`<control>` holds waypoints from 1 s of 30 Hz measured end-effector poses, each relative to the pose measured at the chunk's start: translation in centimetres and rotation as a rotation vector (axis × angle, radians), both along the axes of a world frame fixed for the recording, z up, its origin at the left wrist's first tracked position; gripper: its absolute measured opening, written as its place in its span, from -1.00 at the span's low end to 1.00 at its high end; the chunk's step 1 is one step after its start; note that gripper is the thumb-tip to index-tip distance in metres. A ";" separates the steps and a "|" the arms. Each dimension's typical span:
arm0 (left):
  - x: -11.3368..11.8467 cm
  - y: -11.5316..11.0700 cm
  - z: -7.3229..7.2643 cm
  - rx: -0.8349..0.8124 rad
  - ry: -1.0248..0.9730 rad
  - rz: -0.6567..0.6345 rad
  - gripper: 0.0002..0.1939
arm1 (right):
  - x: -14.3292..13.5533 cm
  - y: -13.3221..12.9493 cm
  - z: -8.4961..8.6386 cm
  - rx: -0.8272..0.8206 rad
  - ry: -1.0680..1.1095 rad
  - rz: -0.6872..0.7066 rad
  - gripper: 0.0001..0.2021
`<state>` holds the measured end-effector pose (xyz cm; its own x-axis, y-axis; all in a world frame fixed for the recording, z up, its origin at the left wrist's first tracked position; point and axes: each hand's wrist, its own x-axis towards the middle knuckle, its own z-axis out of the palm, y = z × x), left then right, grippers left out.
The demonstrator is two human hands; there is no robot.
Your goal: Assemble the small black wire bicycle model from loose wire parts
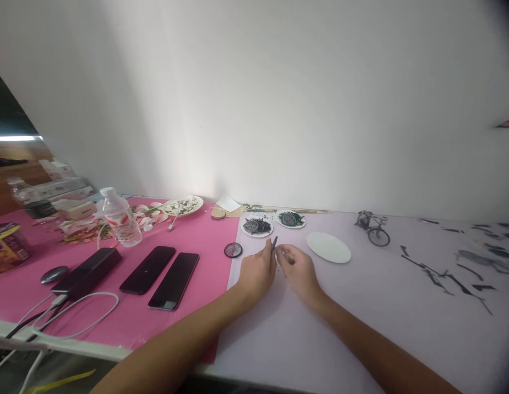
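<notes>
Bit [274,241] (dark) is poking from pinching L hand [257,275]; R hand [299,272] is curling nr, can't tell hold; wheel [233,250] is lying L, plate [328,248] R.

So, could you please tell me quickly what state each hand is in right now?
Left hand: closed, holding a small dark piece.
Right hand: curled close beside that piece; whether it grips anything cannot be told.

Got two phones [174,281] left of the hands [256,273], bike model [372,227] way off right, plates [263,235] of parts [256,225] just behind.
</notes>
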<state>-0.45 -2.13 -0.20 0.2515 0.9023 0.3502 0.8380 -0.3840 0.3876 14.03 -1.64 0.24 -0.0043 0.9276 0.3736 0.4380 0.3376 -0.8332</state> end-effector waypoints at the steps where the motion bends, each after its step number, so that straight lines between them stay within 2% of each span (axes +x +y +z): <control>1: 0.0 0.0 0.1 0.009 -0.002 -0.004 -0.48 | 0.0 -0.1 0.2 -0.007 0.005 -0.002 -0.63; 4: -0.1 0.0 0.2 0.028 -0.012 -0.004 -0.48 | 0.1 -0.1 0.3 0.025 -0.006 -0.013 -0.63; 8: -0.2 0.2 0.3 0.016 -0.065 -0.008 -0.50 | 0.4 0.4 -0.4 0.149 -0.078 -0.019 -0.65; 13: -0.3 0.0 0.3 0.000 -0.202 -0.058 -0.49 | 1.3 1.0 -0.7 0.343 -0.245 -0.040 -0.69; 16: -0.3 -0.2 0.5 -0.019 -0.318 -0.107 -0.54 | 2.0 1.4 -0.6 0.419 -0.338 -0.004 -0.69; 20: -0.3 -0.2 0.9 -0.071 -0.456 -0.182 -0.61 | 2.9 2.0 -0.7 0.461 -0.424 0.027 -0.69; 30: -0.5 0.6 0.7 -0.161 -0.577 -0.199 -0.67 | 3.8 2.9 -0.6 0.531 -0.562 0.106 -0.73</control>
<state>-0.93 -1.57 0.45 0.2313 0.9105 0.3429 0.3955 -0.4100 0.8219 17.83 1.23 -0.40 -0.4032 0.6089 0.6832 0.6896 0.6929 -0.2106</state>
